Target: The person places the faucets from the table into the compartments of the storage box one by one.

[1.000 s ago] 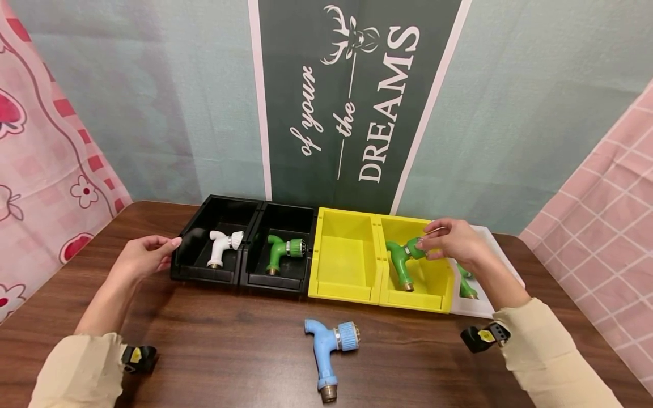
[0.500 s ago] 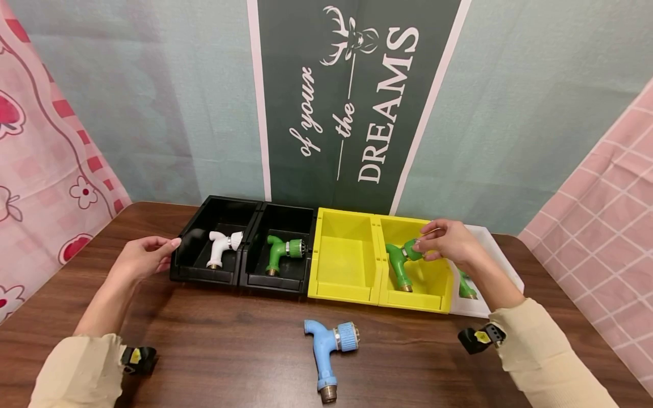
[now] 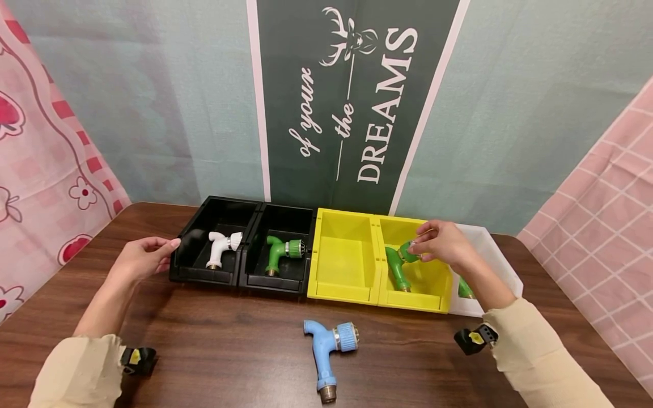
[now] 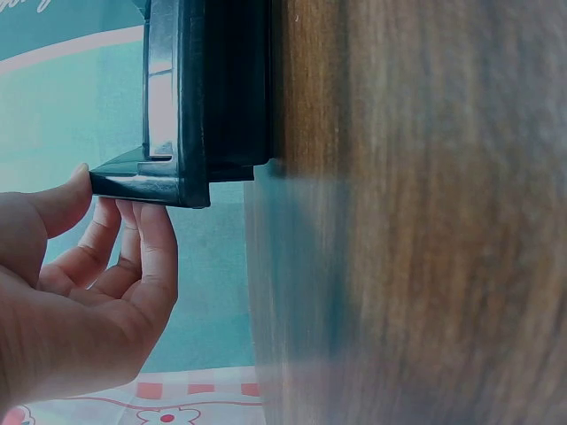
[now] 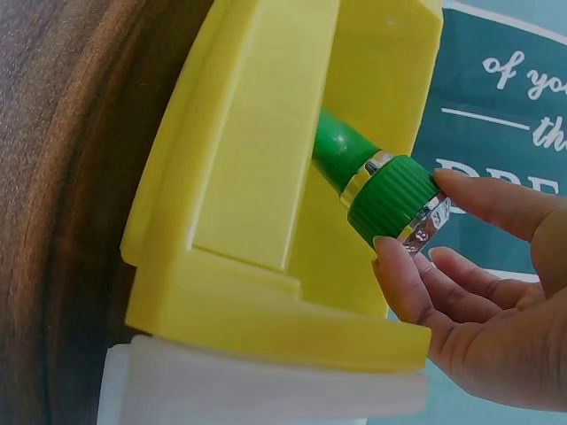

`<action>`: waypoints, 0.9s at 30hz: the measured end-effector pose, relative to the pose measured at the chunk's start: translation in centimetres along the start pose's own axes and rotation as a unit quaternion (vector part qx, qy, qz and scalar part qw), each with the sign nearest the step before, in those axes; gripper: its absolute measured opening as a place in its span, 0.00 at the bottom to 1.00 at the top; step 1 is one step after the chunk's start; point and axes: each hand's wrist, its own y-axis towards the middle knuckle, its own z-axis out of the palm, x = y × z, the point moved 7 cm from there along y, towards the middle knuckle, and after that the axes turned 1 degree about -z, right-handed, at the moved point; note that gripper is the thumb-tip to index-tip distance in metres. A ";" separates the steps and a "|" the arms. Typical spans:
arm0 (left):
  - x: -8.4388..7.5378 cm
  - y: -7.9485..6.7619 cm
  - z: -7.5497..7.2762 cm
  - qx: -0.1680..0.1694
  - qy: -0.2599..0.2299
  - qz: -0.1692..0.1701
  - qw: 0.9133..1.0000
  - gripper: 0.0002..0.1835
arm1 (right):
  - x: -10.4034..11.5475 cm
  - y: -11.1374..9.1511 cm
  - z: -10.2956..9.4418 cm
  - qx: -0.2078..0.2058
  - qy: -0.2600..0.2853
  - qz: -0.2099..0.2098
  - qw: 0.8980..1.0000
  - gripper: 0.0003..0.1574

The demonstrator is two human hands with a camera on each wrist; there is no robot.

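Note:
My right hand point(image 3: 440, 245) pinches the ribbed knob of a green tap point(image 3: 397, 269) inside the right yellow bin point(image 3: 415, 302). In the right wrist view, thumb and fingertips grip the rim of that knob point(image 5: 394, 202), while the bin wall hides the tap's lower part. At the far left, my left hand point(image 3: 144, 259) holds the outer side wall of a black bin point(image 4: 168, 188), thumb at its top edge and fingers against its outside. A white tap point(image 3: 219, 249) lies in that bin. Another green tap point(image 3: 278, 255) lies in the black bin point(image 3: 272, 283) beside it.
A blue tap point(image 3: 323, 351) lies on the wooden table point(image 3: 229, 351) in front of the bins. The left yellow bin point(image 3: 344, 292) stands mid-row. At the right end, a white bin point(image 3: 490, 255) holds a green tap point(image 3: 465, 289), partly hidden by my right arm.
My right hand has shifted slightly left and down, and the green tap it pinches has tilted and sunk a little lower in the yellow bin. The left hand stays put.

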 end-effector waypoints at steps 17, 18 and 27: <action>0.0 0.1 0.1 0.003 -0.012 0.005 1.000 0.24 | 0.1 0.3 0.5 -0.002 -0.010 -0.012 1.000 0.32; 0.0 0.1 0.1 0.003 -0.010 0.005 1.000 0.24 | 0.1 0.3 0.5 -0.001 -0.008 -0.012 1.000 0.31; 0.0 0.0 0.0 -0.004 0.001 0.001 1.000 0.26 | 0.1 0.0 0.6 0.018 0.010 -0.014 1.000 0.30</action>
